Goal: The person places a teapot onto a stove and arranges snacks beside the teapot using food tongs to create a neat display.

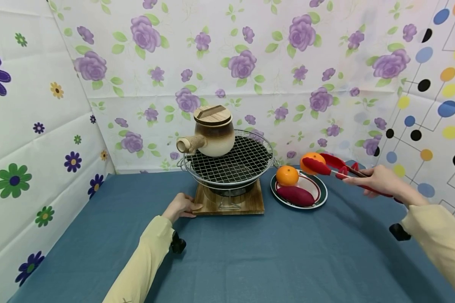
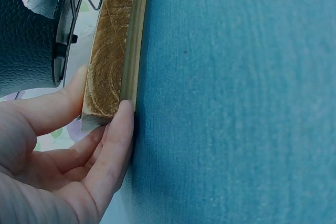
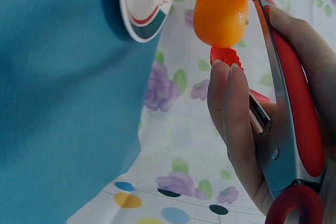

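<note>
The left hand (image 1: 180,205) pinches the front left corner of the wooden board (image 1: 250,207); the left wrist view alone shows thumb and fingertips on opposite faces. The right hand (image 1: 383,183) grips the red tongs (image 3: 299,108), their long axis running leftward and slightly toward the blue surface's (image 1: 227,256) back edge. Their tips hold an orange fruit (image 3: 220,17) over the plate's (image 1: 322,196) back right rim; the right wrist view reveals both tips touching it, clear of the plate. A second orange fruit (image 1: 287,176) sits behind a purple root (image 1: 295,196) there. Left of the plate, the grill (image 1: 242,166) bears a lidded pot (image 1: 217,141), handle pointing left.

Two hands (image 1: 180,205) (image 1: 381,182), two oranges (image 1: 287,176) (image 3: 220,17), one pair of tongs (image 3: 296,108), one plate (image 1: 309,183)
</note>
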Available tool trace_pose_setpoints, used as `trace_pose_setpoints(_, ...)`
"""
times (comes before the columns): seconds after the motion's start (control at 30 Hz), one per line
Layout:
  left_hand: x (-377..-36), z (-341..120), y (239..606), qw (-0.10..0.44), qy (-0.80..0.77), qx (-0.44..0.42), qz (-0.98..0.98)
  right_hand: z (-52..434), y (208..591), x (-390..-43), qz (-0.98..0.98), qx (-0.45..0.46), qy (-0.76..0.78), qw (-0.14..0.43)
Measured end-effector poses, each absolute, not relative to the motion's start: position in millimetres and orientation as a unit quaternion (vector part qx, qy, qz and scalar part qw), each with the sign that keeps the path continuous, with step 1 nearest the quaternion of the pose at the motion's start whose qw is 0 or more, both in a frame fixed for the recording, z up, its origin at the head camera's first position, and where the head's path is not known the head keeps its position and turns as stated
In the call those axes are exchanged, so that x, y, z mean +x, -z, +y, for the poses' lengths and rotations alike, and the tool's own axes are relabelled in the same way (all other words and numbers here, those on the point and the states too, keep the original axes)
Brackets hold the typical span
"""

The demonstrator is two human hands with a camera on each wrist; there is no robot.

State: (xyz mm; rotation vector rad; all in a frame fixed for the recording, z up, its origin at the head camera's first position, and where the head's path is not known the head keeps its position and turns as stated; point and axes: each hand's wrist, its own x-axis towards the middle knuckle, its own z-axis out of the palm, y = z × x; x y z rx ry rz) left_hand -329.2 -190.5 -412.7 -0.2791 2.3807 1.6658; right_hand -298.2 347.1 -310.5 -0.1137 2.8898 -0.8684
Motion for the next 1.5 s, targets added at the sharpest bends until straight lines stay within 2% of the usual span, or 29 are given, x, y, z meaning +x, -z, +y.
trace_pose_setpoints(0.73,-329,-190,413,0.104,-0.567,-0.098,0.811,330,282,-298,0.954,-0.048,0.295,0.031)
trace_pose_setpoints(1.5,-327,-191,413,0.105,-0.567,-0.093,0.812,299,246,-299,0.953,-0.062,0.296,0.028)
